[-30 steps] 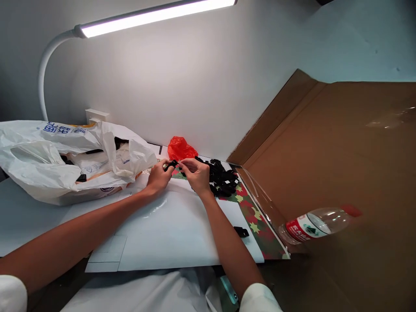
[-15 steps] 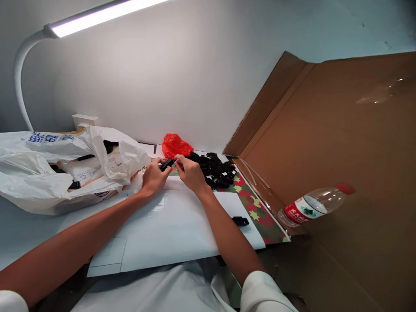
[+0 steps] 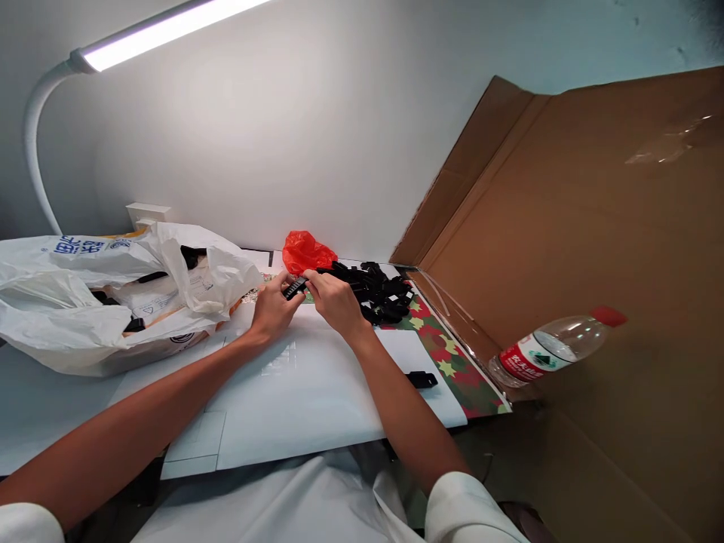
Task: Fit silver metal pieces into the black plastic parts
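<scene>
Between my two hands is a small black plastic piece (image 3: 295, 287) with a ridged, comb-like face. My left hand (image 3: 274, 308) is closed on its left end, thumb and fingers along its sides. The fingertips of my right hand (image 3: 335, 303) pinch at its right end; whether they hold a separate small part is hidden. Just beyond the right hand lies a heap of black plastic pieces (image 3: 385, 290), some with white patches. A single black piece (image 3: 422, 379) rests on the white sheet (image 3: 294, 407), beside my right forearm.
A white plastic bag (image 3: 62, 332) with black items inside stands at the left. A red plastic bag (image 3: 306, 253) sits against the wall. A cardboard panel (image 3: 593, 226) rises on the right, with a red-capped bottle (image 3: 557, 351) by it. A lit lamp (image 3: 170, 34) hangs above.
The black piece has turned slightly, so its ridged face shows more. Both hands stay together around it. The whole view has shifted a little.
</scene>
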A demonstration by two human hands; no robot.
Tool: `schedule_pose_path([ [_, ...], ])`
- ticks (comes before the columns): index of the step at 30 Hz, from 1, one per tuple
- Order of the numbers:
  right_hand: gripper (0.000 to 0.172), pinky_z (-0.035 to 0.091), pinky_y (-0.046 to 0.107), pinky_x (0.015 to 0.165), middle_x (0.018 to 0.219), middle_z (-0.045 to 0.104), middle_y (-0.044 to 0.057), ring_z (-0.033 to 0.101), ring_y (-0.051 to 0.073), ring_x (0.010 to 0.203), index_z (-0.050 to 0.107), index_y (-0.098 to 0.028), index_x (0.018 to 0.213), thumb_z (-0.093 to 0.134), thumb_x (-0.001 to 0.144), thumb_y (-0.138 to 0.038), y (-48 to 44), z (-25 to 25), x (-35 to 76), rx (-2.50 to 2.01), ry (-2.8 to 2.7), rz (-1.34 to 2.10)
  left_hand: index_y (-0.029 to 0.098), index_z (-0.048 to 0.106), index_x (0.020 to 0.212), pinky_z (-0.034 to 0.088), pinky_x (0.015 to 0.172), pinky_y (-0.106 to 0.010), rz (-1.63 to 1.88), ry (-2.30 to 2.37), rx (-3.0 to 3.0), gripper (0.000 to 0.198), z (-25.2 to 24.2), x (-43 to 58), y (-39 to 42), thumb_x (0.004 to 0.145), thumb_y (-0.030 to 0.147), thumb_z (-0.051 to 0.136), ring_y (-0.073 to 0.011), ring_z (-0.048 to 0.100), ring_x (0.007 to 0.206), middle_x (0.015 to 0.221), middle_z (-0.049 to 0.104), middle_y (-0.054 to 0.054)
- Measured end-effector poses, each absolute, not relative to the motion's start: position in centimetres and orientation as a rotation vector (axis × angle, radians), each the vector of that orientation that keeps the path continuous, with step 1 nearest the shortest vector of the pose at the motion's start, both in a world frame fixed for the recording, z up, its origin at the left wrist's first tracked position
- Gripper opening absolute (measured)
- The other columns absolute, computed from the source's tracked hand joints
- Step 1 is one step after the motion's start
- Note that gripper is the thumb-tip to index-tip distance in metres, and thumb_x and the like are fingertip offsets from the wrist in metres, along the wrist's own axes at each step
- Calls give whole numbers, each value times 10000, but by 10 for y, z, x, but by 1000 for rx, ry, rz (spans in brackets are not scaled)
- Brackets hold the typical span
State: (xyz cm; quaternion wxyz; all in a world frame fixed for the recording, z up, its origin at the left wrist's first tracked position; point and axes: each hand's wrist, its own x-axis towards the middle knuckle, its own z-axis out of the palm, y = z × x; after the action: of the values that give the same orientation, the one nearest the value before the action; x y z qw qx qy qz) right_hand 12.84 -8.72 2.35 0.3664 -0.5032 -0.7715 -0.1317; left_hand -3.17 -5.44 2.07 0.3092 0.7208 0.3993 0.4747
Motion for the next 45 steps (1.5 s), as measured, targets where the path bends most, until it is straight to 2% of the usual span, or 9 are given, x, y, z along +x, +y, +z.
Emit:
schedule_pose_path([
  [4, 156, 502, 280, 712, 800, 721, 24, 664, 189, 712, 684, -195, 1108, 584, 989, -205, -86, 24, 128, -1259, -1793, -37, 209, 527, 778, 329, 598, -255, 1226, 1019, 1874, 131, 21, -31, -54, 725, 300, 605, -129, 483, 579, 640, 547, 50],
  [7, 129, 499, 268, 606, 676, 671, -21, 612, 158, 579, 700, -201, 1015, 672, 910, -270, -82, 23, 129, -1172, -1609, 291, 193, 586, 794, 335, 586, -248, 1207, 949, 1832, 124, 20, -30, -51, 722, 293, 606, -128, 505, 589, 663, 560, 38],
  [10, 241, 470, 260, 505, 680, 671, -15, 566, 135, 516, 730, -189, 1003, 725, 867, -388, -77, 23, 132, -1034, -1497, 616, 184, 616, 819, 345, 566, -241, 1224, 857, 1760, 153, 18, -29, -47, 768, 328, 609, -123, 498, 590, 672, 566, 26],
  [13, 374, 477, 261, 511, 755, 701, 8, 568, 127, 552, 759, -181, 1054, 780, 825, -475, -73, 22, 136, -930, -1468, 780, 191, 606, 844, 310, 506, -231, 1182, 788, 1677, 200, 15, -29, -43, 837, 390, 598, -104, 414, 505, 591, 500, 51],
  [18, 413, 476, 253, 542, 804, 714, 24, 565, 124, 619, 808, -177, 1082, 829, 796, -475, -72, 19, 142, -896, -1494, 843, 190, 619, 880, 280, 457, -220, 1080, 746, 1662, 255, 12, -29, -41, 885, 444, 598, -90, 371, 445, 538, 482, 62],
  [21, 427, 498, 266, 587, 830, 732, 36, 580, 133, 651, 826, -178, 1078, 846, 781, -484, -71, 18, 145, -893, -1500, 870, 184, 632, 916, 277, 449, -215, 1032, 709, 1681, 263, 10, -28, -39, 879, 443, 608, -85, 371, 446, 555, 499, 57],
  [24, 445, 512, 282, 615, 822, 739, 40, 594, 144, 664, 832, -186, 1097, 846, 782, -501, -71, 17, 146, -895, -1499, 880, 188, 612, 895, 254, 436, -211, 1014, 675, 1633, 272, 7, -27, -37, 859, 458, 629, -77, 339, 443, 552, 451, 72],
  [36, 448, 542, 304, 635, 820, 754, 40, 624, 161, 674, 834, -198, 1087, 872, 760, -502, -71, 17, 146, -875, -1467, 903, 185, 604, 865, 224, 413, -211, 997, 672, 1543, 363, 12, -26, -41, 835, 539, 678, -73, 330, 451, 566, 430, 69],
  [45, 451, 548, 298, 642, 809, 752, 39, 644, 164, 687, 832, -187, 1090, 876, 760, -491, -71, 15, 144, -874, -1452, 910, 175, 621, 868, 228, 428, -209, 994, 655, 1550, 355, 16, -28, -44, 822, 522, 684, -69, 311, 476, 577, 400, 74],
])
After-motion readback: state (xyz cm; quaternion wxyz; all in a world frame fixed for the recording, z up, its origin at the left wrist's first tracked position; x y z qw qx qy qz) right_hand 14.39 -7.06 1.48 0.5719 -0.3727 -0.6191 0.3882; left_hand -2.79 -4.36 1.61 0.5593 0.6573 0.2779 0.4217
